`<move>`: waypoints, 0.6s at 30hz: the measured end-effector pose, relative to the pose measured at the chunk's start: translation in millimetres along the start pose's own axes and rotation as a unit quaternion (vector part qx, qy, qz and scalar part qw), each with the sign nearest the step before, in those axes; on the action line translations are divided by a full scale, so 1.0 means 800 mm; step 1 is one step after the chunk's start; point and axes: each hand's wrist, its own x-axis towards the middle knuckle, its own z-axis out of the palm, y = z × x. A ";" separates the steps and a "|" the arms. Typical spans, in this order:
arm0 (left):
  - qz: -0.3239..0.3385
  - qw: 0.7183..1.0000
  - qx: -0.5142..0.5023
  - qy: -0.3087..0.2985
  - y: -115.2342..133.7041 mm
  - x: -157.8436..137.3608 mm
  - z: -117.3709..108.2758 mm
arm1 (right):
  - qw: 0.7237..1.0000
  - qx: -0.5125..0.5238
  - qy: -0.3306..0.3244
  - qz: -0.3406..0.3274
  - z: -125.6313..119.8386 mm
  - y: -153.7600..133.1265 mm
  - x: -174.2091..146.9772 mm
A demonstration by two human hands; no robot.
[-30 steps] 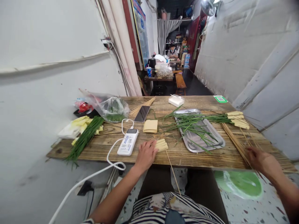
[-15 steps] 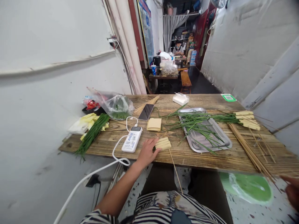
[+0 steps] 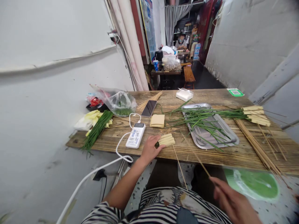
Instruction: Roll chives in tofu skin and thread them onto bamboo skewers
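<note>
My left hand (image 3: 150, 148) is closed round several pale yellow tofu-skin rolls (image 3: 167, 139) lying side by side near the table's front edge. Dark green shows at the rolls' ends beside my fingers. One thin bamboo skewer (image 3: 179, 166) sticks out of them toward my lap. My right hand (image 3: 230, 199), slightly blurred, pinches another bamboo skewer (image 3: 202, 165), its tip pointing up and left toward the rolls, apart from them. Just beyond the rolls lies a stack of square tofu sheets (image 3: 157, 120). Finished-looking skewered rolls (image 3: 255, 115) with long green chives rest at the right.
A metal tray (image 3: 203, 143) holds loose chives (image 3: 201, 119). Loose skewers (image 3: 254, 144) lie to its right. A power bank (image 3: 135, 136) with a white cable, a phone (image 3: 149, 108), a chive bundle (image 3: 98, 129) and a plastic bag (image 3: 121, 104) sit leftward. Below stands a green bin (image 3: 254, 183).
My right hand has come in from the far right edge with a skewer. My left hand stays on the rolls. The whole view has shifted slightly.
</note>
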 end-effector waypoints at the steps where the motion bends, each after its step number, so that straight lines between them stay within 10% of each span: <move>1: 0.002 1.000 -0.007 0.005 0.000 0.000 0.001 | 0.999 0.037 -0.027 -0.003 0.018 -0.010 0.010; 9: -0.009 1.000 -0.017 -0.015 -0.002 -0.001 -0.003 | 0.988 0.100 -0.043 -0.108 0.065 -0.013 0.028; 18: -0.043 0.994 -0.061 -0.075 -0.010 -0.003 -0.011 | 0.989 0.081 -0.110 -0.062 0.067 -0.033 0.024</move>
